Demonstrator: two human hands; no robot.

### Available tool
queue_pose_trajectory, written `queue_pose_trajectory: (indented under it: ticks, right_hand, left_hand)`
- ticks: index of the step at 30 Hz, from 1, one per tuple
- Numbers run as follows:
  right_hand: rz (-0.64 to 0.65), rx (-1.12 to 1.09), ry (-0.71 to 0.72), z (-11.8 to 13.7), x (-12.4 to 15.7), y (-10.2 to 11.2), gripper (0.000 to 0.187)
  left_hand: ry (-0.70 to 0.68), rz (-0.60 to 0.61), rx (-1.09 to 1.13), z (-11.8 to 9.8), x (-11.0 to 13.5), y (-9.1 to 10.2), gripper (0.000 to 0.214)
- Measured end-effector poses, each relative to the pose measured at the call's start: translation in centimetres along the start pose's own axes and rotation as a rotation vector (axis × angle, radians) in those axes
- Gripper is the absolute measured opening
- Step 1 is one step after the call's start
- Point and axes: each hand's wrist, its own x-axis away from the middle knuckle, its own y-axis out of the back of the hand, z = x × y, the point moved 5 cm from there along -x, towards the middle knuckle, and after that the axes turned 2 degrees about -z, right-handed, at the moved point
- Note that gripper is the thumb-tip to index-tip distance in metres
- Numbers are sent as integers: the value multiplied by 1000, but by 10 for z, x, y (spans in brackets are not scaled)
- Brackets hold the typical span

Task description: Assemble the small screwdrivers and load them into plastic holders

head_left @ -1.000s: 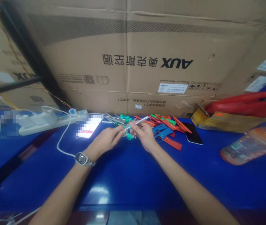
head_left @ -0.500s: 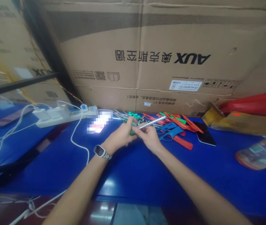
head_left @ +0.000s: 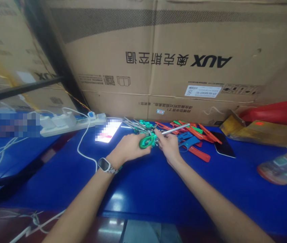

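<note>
Table [head_left: 143, 189] leaves room toward its near edge — left hand [head_left: 130, 147] grasps green piece [head_left: 146, 142], right hand [head_left: 170, 145] pinches metal rod [head_left: 178, 128].

head: worn on head | faces forward and down | near blue table [head_left: 143, 189], hands [head_left: 130, 147] mid-frame, carton [head_left: 173, 37] beyond

Big AUX box [head_left: 173, 40], print upside down, behind a blue table [head_left: 153, 185]. Power strip [head_left: 69, 127] plus lit phone [head_left: 110, 131] off left; dark phone [head_left: 224, 145], carton [head_left: 262, 133] and bottle [head_left: 282, 167] over right.
</note>
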Motion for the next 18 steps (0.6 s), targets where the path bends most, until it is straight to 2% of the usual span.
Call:
queue_pose_trajectory:
  ticks: [5, 11, 18]
  right_hand:
    - [-6, 123, 142, 4, 4, 0, 50]
    - [-5, 316, 204, 9, 3, -3, 59]
    - [195, 329, 234, 7, 4, -9, 53]
  left_hand:
    - [16, 6, -113, -8, -3, -8, 24]
    - [31, -7, 16, -14, -2, -13, 17]
    - [15, 5, 242, -12, -1, -13, 12]
